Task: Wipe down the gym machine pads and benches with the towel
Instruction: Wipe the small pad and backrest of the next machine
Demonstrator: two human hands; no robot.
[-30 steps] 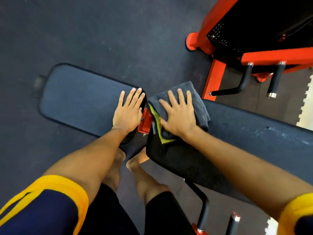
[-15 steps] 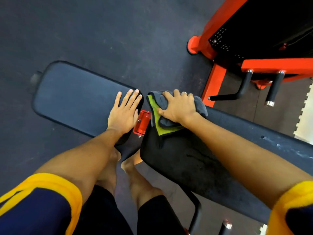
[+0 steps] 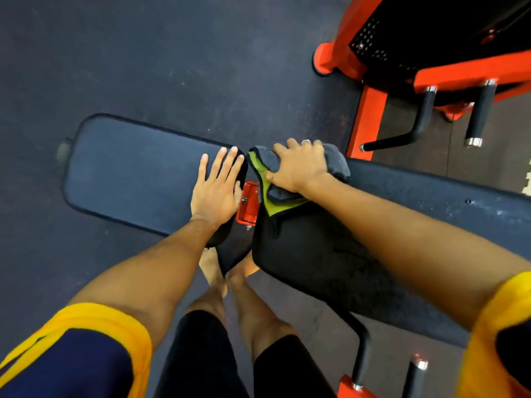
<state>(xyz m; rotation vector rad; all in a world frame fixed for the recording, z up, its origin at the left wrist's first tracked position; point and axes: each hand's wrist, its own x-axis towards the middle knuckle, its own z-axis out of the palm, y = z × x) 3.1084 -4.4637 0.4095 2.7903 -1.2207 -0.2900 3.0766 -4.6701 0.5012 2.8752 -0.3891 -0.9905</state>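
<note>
One towel (image 3: 265, 160), one hinge (image 3: 248, 202), two pads; left hand (image 3: 217, 191) flat, fingers spread, on left pad (image 3: 129, 173) beside hinge; right hand (image 3: 298, 168) clutches bunched towel on right pad (image 3: 316, 254) beside hinge, fingers straight a second ago

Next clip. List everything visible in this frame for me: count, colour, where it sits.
towel: 1, grey with green side, on right pad's end by the bracket
left pad: 1, dark blue-black, centre-left
right pad: 1, black, running rightward
bracket: 1, red, between the pads
machine frame: 1, orange-red, upper right
handles: 2, black with chrome ends, on that frame
floor: dark rubber, all round
feet: 2, bare, below the pads
left grip: 1, fingers straight, flat on left pad
right grip: 1, curled round the towel
</note>
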